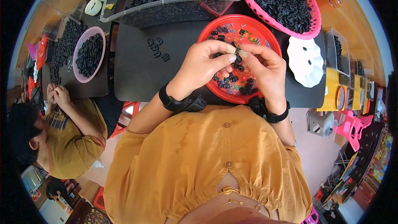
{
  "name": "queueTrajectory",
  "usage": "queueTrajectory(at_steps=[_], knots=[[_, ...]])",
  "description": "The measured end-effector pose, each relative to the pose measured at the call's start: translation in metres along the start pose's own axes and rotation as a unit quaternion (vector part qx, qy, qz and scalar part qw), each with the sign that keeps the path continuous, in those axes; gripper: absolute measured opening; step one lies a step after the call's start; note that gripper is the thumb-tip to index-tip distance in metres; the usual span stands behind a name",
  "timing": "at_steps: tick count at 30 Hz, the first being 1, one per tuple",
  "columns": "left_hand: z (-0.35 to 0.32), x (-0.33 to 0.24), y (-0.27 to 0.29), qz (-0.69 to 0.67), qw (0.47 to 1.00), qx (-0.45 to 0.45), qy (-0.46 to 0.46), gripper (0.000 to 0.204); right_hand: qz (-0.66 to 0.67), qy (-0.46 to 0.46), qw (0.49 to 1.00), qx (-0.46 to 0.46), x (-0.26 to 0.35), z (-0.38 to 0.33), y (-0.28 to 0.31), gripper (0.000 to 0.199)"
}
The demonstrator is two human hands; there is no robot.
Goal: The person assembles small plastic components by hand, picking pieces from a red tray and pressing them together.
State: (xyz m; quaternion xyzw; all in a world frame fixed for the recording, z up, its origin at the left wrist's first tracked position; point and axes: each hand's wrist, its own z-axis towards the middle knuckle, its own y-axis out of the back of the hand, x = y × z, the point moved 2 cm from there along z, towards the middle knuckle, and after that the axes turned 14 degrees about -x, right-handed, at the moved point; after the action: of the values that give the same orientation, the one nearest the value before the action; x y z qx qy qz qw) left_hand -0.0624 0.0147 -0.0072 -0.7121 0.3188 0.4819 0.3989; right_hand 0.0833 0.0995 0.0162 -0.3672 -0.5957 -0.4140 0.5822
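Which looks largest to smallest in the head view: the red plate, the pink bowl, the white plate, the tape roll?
1. red plate
2. pink bowl and white plate: these look about alike, and the fisheye bends them near the rim, so I do not rank them
3. tape roll, clearly the smallest

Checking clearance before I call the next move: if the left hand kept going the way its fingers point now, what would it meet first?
The left hand points toward the right hand; their fingertips already pinch one small black part between them. It would likely press into that part and the right fingertips at once, above the red plate.
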Motion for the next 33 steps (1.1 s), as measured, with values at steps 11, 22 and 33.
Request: queueTrajectory(at_steps=[11,22,33], knots=[[-0.008,0.005,-0.007,-0.019,0.995,-0.061,-0.079,0.011,-0.016,0.006,1.0,-0.018,0.002,-0.002,-0.001,0.013],[-0.009,0.005,-0.003,-0.03,0.994,-0.058,-0.087,0.011,0.046,-0.039,0.998,0.023,0.002,-0.004,-0.002,0.02],[-0.007,-0.005,-0.002,-0.031,0.995,-0.047,-0.078,0.01,-0.22,0.262,0.939,0.038,0.019,-0.007,-0.002,0.032]])
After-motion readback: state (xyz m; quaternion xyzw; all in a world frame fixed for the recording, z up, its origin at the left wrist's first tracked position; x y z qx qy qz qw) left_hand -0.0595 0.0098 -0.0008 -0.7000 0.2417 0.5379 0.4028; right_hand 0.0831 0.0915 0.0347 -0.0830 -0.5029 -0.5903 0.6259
